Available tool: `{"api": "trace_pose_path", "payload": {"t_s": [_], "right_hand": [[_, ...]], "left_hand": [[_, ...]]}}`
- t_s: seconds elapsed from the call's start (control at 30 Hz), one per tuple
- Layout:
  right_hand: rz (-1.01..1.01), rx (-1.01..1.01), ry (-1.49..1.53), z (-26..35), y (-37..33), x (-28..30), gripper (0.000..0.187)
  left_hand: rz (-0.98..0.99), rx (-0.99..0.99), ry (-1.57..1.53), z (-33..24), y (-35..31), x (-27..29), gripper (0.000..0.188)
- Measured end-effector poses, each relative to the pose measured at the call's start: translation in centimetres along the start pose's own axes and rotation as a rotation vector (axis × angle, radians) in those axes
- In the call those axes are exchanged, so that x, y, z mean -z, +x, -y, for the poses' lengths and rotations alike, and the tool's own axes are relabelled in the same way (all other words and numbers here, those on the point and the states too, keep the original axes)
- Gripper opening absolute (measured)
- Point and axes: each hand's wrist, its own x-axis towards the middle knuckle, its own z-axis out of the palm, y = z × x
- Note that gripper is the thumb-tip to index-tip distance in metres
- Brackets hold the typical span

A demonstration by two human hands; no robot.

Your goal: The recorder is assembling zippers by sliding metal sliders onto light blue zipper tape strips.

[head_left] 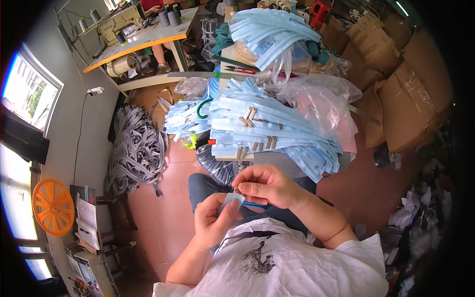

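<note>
My left hand (213,220) is closed on a light blue strip (234,199), its pale end standing up between thumb and fingers. Just above and to the right, my right hand (271,187) pinches a small dark metal piece (237,189) at the strip's end. Fingers hide most of that piece, so its exact kind is unclear. Both hands are over my lap. In front of them, a heap of light blue strips (297,131) covers the work table, and several small metal pieces (247,119) lie in groups on top.
Beyond the strips are a clear plastic bag (321,94), red-handled scissors (241,70) and another light blue pile (277,29). Grey strips (136,148) are heaped on the floor at left. Cardboard boxes (413,94) stand at right. A person sits behind a sewing table (148,39).
</note>
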Motion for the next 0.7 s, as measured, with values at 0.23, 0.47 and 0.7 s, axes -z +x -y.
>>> {"api": "trace_pose_path", "payload": {"t_s": [0.23, 0.47, 0.7], "right_hand": [[0.055, -0.032, 0.007, 0.2, -0.1, 0.7, 0.017], [0.074, -0.009, -0.124, 0.9, -0.1, 0.7, 0.017], [0.063, 0.043, -0.319, 0.9, 0.0, 0.7, 0.022]], "left_hand": [[-0.012, 0.001, -0.007, 0.0, 0.0, 0.0, 0.015], [-0.001, 0.002, -0.015, 0.1, 0.0, 0.2, 0.013], [0.030, 0.017, 0.007, 0.4, -0.1, 0.6, 0.013]]}}
